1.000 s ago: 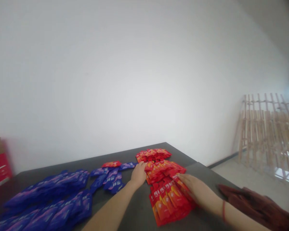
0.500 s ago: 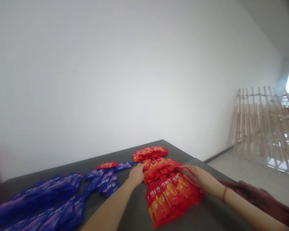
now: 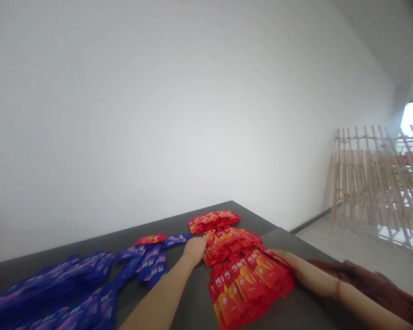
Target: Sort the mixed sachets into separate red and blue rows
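Note:
Red-orange sachets (image 3: 242,277) with white lettering lie overlapping in a fanned near pile. Behind it are a middle pile of red sachets (image 3: 232,240) and a far one (image 3: 213,221). My left hand (image 3: 195,250) rests at the left end of the middle pile; its fingertips are hidden by the hand and the sachets. My right hand (image 3: 291,263) lies along the right edge of the near pile, its fingers stretched out and touching the end sachets. Part of those fingers is hidden.
Blue-purple sachets (image 3: 55,279) fill the dark table's left side, with several looser blue sachets (image 3: 153,266) nearer the middle. One red sachet (image 3: 150,239) lies by them. A brown cloth (image 3: 368,279) lies at right. Wooden frames (image 3: 361,178) lean against the wall.
My right hand has moved from the right end of the middle pile toward me, down to the near pile's right edge. My left hand stays by the middle pile.

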Tool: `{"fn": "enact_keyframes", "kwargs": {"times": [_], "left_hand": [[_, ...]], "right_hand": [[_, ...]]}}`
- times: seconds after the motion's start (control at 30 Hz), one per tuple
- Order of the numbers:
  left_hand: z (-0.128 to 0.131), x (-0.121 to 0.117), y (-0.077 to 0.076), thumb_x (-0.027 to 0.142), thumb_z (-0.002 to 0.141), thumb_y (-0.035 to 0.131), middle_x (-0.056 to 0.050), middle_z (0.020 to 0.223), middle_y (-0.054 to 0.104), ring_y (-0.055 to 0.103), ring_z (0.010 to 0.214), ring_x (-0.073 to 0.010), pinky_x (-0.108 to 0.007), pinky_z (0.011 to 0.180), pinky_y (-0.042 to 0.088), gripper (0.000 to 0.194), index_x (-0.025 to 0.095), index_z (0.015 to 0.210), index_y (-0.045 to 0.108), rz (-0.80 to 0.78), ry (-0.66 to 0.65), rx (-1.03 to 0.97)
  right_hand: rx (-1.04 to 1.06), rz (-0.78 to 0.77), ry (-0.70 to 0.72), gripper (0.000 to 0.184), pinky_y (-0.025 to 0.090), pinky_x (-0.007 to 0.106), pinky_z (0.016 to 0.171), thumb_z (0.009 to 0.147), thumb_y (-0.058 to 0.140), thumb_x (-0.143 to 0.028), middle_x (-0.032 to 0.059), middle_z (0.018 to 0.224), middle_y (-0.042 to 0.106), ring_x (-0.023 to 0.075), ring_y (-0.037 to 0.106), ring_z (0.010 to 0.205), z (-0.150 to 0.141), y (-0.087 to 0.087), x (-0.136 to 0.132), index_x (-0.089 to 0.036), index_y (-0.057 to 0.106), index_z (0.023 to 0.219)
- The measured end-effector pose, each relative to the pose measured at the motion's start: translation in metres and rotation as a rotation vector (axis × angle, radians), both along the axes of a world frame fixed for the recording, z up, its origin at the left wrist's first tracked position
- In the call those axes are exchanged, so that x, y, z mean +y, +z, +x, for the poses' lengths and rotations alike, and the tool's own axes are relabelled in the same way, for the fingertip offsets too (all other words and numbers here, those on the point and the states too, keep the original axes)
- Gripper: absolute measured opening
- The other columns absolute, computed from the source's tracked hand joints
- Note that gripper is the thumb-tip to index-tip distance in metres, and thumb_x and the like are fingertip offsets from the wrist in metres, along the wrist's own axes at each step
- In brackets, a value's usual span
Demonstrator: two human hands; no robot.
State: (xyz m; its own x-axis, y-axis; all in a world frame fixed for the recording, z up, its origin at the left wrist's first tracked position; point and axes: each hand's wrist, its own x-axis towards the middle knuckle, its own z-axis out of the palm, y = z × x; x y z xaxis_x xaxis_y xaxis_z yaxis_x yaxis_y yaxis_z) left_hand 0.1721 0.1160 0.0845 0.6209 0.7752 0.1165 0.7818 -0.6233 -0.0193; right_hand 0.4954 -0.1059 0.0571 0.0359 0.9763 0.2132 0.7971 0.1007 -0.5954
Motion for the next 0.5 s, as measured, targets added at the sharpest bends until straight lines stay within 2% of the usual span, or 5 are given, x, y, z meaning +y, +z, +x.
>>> {"fn": "enact_keyframes", "kwargs": {"times": [0.1, 0.27, 0.4, 0.5], "left_hand": [[0.001, -0.002, 0.005, 0.034, 0.092, 0.055, -0.006, 0.109, 0.061, 0.061, 0.092, -0.0189, -0.04, 0.081, 0.052, 0.029, 0.016, 0.115, 0.056, 0.015, 0.017, 0.001], [-0.001, -0.006, 0.024, 0.031, 0.094, 0.051, -0.007, 0.104, 0.063, 0.063, 0.089, -0.019, -0.039, 0.08, 0.052, 0.027, 0.014, 0.115, 0.055, 0.058, 0.058, -0.014], [-0.011, -0.018, 0.043, 0.016, 0.093, 0.041, -0.014, 0.102, 0.064, 0.064, 0.093, -0.0254, -0.039, 0.08, 0.05, 0.022, 0.012, 0.113, 0.052, 0.106, 0.041, -0.04], [-0.022, -0.036, 0.052, 0.013, 0.09, 0.039, -0.015, 0.103, 0.064, 0.065, 0.091, -0.0282, -0.04, 0.077, 0.049, 0.024, 0.013, 0.112, 0.049, 0.13, 0.024, -0.062]], "right_hand": [[0.021, -0.05, 0.093, 0.054, 0.022, 0.042, 0.114, 0.088, 0.044, -0.045, 0.0039, 0.147, 0.039, 0.0253, 0.034, 0.135, -0.002, -0.003, -0.007, -0.027, 0.042, 0.139], [0.01, -0.073, 0.09, 0.051, 0.019, 0.043, 0.115, 0.092, 0.036, -0.044, 0.0026, 0.15, 0.033, 0.0239, 0.029, 0.137, 0.005, -0.005, -0.009, -0.028, 0.039, 0.141], [0.005, -0.052, 0.08, 0.049, 0.02, 0.044, 0.115, 0.093, 0.035, -0.043, 0.0035, 0.148, 0.036, 0.0243, 0.031, 0.136, 0.007, -0.009, -0.005, -0.028, 0.044, 0.138], [-0.009, -0.049, 0.046, 0.047, 0.021, 0.045, 0.114, 0.09, 0.039, -0.044, 0.0044, 0.146, 0.04, 0.026, 0.035, 0.134, 0.007, -0.012, -0.003, -0.029, 0.049, 0.134]]}}
